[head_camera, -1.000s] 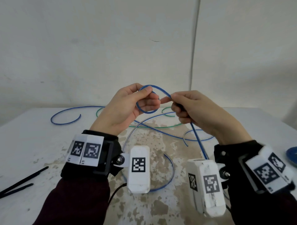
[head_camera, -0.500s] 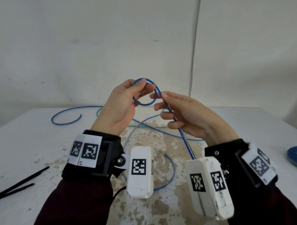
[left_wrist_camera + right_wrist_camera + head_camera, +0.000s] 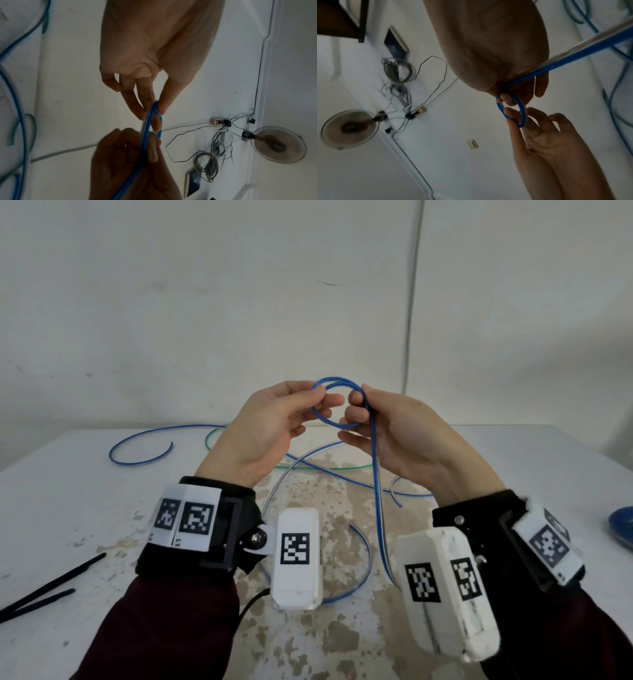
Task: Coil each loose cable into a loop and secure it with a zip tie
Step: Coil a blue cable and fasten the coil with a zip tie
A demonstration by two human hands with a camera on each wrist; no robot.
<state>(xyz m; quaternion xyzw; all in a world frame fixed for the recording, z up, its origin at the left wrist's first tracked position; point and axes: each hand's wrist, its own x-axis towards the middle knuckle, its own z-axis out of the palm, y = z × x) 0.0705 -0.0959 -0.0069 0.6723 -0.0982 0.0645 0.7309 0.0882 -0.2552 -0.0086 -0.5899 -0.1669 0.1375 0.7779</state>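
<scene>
I hold a small loop of the blue cable [image 3: 337, 424] in the air above the table [image 3: 85, 508]. My left hand [image 3: 322, 397] pinches the loop's left side between thumb and fingers; the left wrist view shows the same pinch [image 3: 157, 106] on the cable [image 3: 145, 135]. On the loop's right side my right hand [image 3: 358, 400] pinches it, seen close up in the right wrist view [image 3: 506, 94] with the loop [image 3: 523, 115]. Two turns show at the top of the loop. The cable's free length [image 3: 376, 491] hangs across my right palm to the table.
Two black zip ties [image 3: 44, 587] lie at the table's left front. A green cable [image 3: 212, 436] and more blue cable [image 3: 137, 446] sprawl across the back and middle. A blue object [image 3: 621, 529] sits at the right edge. The white wall stands close behind.
My right hand has carried the strand up and over to the loop, laying a second turn on it, and now pinches the loop itself. My left hand has kept its pinch.
</scene>
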